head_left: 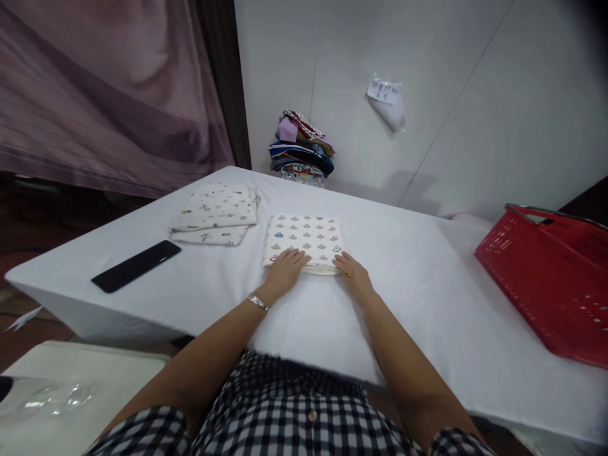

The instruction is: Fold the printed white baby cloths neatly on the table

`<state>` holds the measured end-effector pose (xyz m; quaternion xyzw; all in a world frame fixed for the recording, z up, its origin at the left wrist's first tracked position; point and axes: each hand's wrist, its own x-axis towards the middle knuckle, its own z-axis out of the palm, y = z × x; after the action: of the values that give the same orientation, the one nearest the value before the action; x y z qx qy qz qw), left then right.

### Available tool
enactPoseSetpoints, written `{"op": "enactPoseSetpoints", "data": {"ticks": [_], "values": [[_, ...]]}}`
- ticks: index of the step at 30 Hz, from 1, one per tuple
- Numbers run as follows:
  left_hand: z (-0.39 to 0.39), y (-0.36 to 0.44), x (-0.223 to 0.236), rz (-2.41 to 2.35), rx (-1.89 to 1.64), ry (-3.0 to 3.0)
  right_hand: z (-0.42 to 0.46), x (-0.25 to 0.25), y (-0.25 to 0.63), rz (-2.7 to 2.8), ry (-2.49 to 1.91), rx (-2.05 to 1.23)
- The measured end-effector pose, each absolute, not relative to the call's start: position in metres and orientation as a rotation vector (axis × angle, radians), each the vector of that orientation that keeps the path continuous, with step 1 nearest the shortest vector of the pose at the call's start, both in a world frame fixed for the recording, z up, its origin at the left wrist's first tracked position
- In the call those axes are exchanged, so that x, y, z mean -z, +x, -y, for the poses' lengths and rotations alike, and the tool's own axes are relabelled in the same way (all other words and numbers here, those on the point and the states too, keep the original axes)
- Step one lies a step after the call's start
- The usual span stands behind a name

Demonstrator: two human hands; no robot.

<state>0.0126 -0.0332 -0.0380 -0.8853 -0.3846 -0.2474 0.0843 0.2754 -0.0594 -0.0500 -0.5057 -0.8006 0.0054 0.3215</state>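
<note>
item: folded cloth [306,235], white with mushroom-like print, on the white-covered table [418,297], squarely before the wearer.

item: left hand [284,273], fingers extended over its near left corner; right hand [355,275], likewise at the near right. paired, i judge, to keep that edge even. whether thumbs pinch beneath, i cannot tell.

item: second patterned cloth [216,212], folded more loosely, left of the first and apart from it, perhaps to stay out of the way.

item: black slab [137,266], phone-like, nearer the left edge.

item: red basket [546,272], far right, well apart; a broad stretch of covering leaves sideways room.

edges: table's near side close to the checked shirt [304,418]; far side by the fabric stack [303,152].
</note>
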Motion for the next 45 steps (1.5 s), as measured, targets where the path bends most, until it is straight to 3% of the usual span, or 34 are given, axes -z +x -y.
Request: {"op": "enactPoseSetpoints", "data": {"ticks": [8, 17, 25, 45], "values": [[0.038, 0.011, 0.034, 1.174, 0.609, -2.665, 0.066, 0.047, 0.274, 1.854, -1.280, -0.519], [0.036, 0.010, 0.031, 1.135, 0.643, -2.669, 0.071, 0.028, 0.277, 0.984, -1.481, -0.712], [0.034, 0.011, 0.028, 1.128, 0.665, -2.704, 0.071, 0.019, 0.271, 0.981, -1.643, -0.960], [0.038, 0.014, 0.026, 1.122, 0.684, -2.660, 0.054, 0.033, 0.265, 1.187, -1.788, -0.716]]}}
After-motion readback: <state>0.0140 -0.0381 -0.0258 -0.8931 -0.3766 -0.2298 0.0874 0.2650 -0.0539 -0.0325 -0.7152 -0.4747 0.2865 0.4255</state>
